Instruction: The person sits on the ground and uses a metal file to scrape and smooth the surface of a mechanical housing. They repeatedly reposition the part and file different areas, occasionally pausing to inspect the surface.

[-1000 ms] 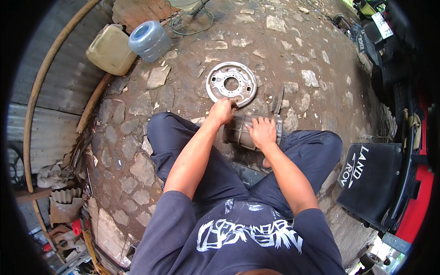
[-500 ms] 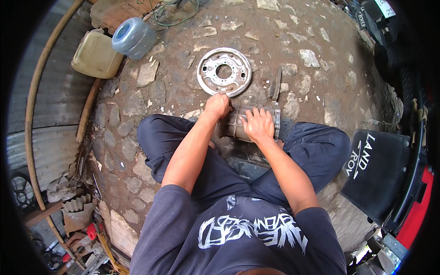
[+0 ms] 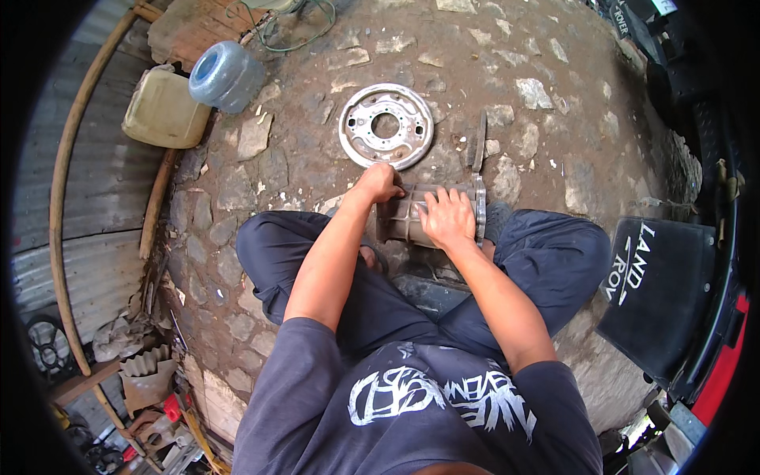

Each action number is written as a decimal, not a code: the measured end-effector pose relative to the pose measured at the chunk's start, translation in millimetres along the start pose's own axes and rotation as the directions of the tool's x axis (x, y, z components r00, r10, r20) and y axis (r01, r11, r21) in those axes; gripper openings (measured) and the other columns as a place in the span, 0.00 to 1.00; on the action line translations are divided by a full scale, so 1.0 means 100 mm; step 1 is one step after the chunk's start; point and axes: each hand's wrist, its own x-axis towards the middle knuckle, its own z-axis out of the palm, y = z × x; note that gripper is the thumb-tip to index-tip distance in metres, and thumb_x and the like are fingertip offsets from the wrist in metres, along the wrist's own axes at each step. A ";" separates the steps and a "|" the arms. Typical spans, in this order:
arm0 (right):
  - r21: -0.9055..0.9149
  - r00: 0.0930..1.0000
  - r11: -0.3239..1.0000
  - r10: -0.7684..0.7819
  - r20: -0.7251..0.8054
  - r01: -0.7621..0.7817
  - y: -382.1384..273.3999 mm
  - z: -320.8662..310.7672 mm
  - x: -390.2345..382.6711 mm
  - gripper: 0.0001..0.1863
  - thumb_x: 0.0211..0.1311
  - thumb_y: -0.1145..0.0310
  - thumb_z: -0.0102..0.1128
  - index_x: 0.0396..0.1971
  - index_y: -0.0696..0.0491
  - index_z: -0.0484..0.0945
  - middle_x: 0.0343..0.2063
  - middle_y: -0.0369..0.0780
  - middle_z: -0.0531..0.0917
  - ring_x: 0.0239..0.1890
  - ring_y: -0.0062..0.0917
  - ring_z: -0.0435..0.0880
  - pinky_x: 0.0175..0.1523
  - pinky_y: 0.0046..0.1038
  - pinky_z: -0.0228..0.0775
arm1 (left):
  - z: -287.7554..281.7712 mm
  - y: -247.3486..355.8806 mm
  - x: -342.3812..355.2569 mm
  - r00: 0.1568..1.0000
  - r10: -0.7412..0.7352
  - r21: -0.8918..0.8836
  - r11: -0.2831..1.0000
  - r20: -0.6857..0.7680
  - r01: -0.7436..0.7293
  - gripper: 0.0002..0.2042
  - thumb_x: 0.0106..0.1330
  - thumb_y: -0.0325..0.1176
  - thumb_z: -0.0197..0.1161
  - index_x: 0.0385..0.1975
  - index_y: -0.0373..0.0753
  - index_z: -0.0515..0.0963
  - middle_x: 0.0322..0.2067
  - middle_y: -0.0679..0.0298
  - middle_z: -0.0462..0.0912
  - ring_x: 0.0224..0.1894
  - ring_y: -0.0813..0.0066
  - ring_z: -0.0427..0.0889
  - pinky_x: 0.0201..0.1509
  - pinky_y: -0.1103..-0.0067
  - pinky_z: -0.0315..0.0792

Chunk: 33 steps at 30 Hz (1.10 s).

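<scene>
A ribbed, cylindrical metal housing (image 3: pixel 407 212) lies on its side between my bent legs, its flanged end to the right. My left hand (image 3: pixel 380 183) is closed at the upper left end of the housing; whatever its fingers grip, if anything, is hidden. Across the ribs rests my right hand (image 3: pixel 447 217), fingers spread and lying flat on the metal. Just beyond the housing, a round, silvery backing plate (image 3: pixel 408 127) with a central hole lies flat on the stony ground.
A narrow flat bar (image 3: pixel 480 141) lies right of the plate. Far left are a blue water jug (image 3: pixel 226 77) and a yellowish jerrycan (image 3: pixel 162 109) by a corrugated metal wall. A black mudflap (image 3: pixel 657 293) hangs at the right, beside a vehicle.
The view has shifted slightly. Both hands stay at nearly the same places on the housing, the left one moving only a little at its end.
</scene>
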 end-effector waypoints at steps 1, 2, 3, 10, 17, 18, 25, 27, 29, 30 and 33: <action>0.009 1.000 1.000 -0.004 0.008 0.004 -0.02 -0.02 0.00 0.20 0.71 0.47 0.57 0.44 0.48 0.84 0.42 0.39 0.84 0.47 0.34 0.81 0.54 0.39 0.69 | 0.08 -0.09 0.01 0.999 0.002 -0.019 1.000 -0.053 -0.003 0.13 0.55 0.41 0.77 0.37 0.41 0.90 0.35 0.48 0.89 0.41 0.50 0.89 0.49 0.62 0.80; 0.017 1.000 1.000 -0.008 0.015 0.008 -0.05 -0.04 0.01 0.20 0.70 0.47 0.57 0.44 0.48 0.84 0.42 0.39 0.84 0.47 0.34 0.81 0.54 0.39 0.69 | 0.17 -0.18 0.01 0.994 0.003 -0.037 0.999 -0.105 -0.007 0.14 0.55 0.41 0.78 0.37 0.41 0.90 0.35 0.48 0.89 0.41 0.50 0.89 0.49 0.62 0.80; 0.021 1.000 1.000 -0.005 0.020 0.005 -0.04 -0.04 0.02 0.20 0.70 0.47 0.57 0.44 0.48 0.84 0.42 0.39 0.84 0.47 0.34 0.81 0.54 0.39 0.69 | 0.20 -0.19 0.03 0.987 0.011 -0.052 0.998 -0.158 -0.020 0.14 0.55 0.41 0.78 0.37 0.41 0.90 0.35 0.48 0.89 0.40 0.50 0.89 0.48 0.62 0.80; 0.009 1.000 1.000 0.009 0.015 -0.009 -0.03 -0.02 0.02 0.19 0.70 0.47 0.57 0.44 0.47 0.84 0.44 0.40 0.84 0.48 0.35 0.81 0.55 0.39 0.69 | 0.28 -0.11 0.03 0.959 -0.226 -0.319 0.934 -0.172 0.163 0.14 0.56 0.43 0.78 0.36 0.42 0.91 0.34 0.50 0.89 0.39 0.54 0.90 0.48 0.64 0.80; 0.011 1.000 1.000 0.000 -0.026 0.001 -0.03 0.02 0.02 0.19 0.70 0.47 0.56 0.44 0.47 0.84 0.42 0.39 0.84 0.48 0.34 0.81 0.55 0.39 0.68 | 0.20 -0.05 -0.03 0.978 -0.127 -0.212 0.973 -0.165 0.091 0.15 0.55 0.43 0.78 0.35 0.39 0.90 0.33 0.48 0.88 0.38 0.51 0.89 0.46 0.63 0.80; 0.006 0.999 1.000 -0.005 -0.046 0.005 -0.03 0.02 0.02 0.19 0.70 0.47 0.56 0.43 0.47 0.84 0.41 0.39 0.84 0.48 0.34 0.81 0.55 0.39 0.68 | 0.19 -0.02 -0.04 0.979 -0.104 -0.215 0.974 -0.174 0.065 0.16 0.55 0.44 0.78 0.35 0.38 0.89 0.33 0.46 0.88 0.38 0.48 0.88 0.45 0.62 0.79; 0.006 1.000 1.000 -0.002 -0.011 0.002 -0.03 0.02 0.02 0.19 0.70 0.47 0.56 0.44 0.47 0.84 0.41 0.39 0.84 0.47 0.34 0.81 0.54 0.39 0.68 | 0.15 0.13 -0.16 0.955 -0.130 -0.142 0.985 -0.266 0.095 0.14 0.56 0.42 0.76 0.37 0.39 0.89 0.35 0.45 0.88 0.42 0.45 0.88 0.48 0.59 0.80; -0.007 1.000 1.000 -0.004 -0.018 0.004 -0.03 0.02 0.01 0.19 0.70 0.47 0.56 0.43 0.47 0.84 0.41 0.40 0.84 0.47 0.34 0.81 0.54 0.39 0.68 | 0.19 0.24 -0.20 0.928 -0.188 -0.128 0.980 -0.321 0.154 0.13 0.57 0.41 0.75 0.37 0.39 0.89 0.36 0.44 0.88 0.43 0.45 0.88 0.50 0.58 0.81; 0.000 1.000 1.000 -0.003 -0.020 0.003 -0.04 0.02 0.01 0.19 0.70 0.47 0.56 0.43 0.47 0.84 0.41 0.40 0.84 0.47 0.34 0.81 0.54 0.39 0.68 | 0.20 0.32 -0.16 0.944 -0.246 -0.078 0.969 -0.220 0.234 0.12 0.58 0.38 0.73 0.37 0.38 0.89 0.38 0.43 0.88 0.45 0.45 0.88 0.53 0.59 0.80; 0.001 1.000 1.000 -0.002 -0.020 0.002 -0.04 0.02 0.01 0.19 0.70 0.47 0.56 0.43 0.47 0.84 0.41 0.40 0.84 0.47 0.34 0.81 0.54 0.39 0.68 | 0.19 0.35 -0.16 0.949 -0.250 -0.037 0.968 -0.190 0.248 0.12 0.57 0.37 0.73 0.37 0.37 0.89 0.39 0.43 0.88 0.46 0.46 0.88 0.54 0.60 0.80; 0.005 0.999 1.000 -0.006 -0.032 0.006 -0.03 0.00 0.02 0.18 0.70 0.48 0.56 0.42 0.47 0.84 0.41 0.40 0.84 0.47 0.34 0.81 0.53 0.39 0.68 | 0.15 0.33 -0.13 0.976 -0.187 0.049 0.980 -0.114 0.194 0.12 0.56 0.35 0.70 0.36 0.35 0.89 0.38 0.42 0.88 0.47 0.47 0.89 0.59 0.61 0.79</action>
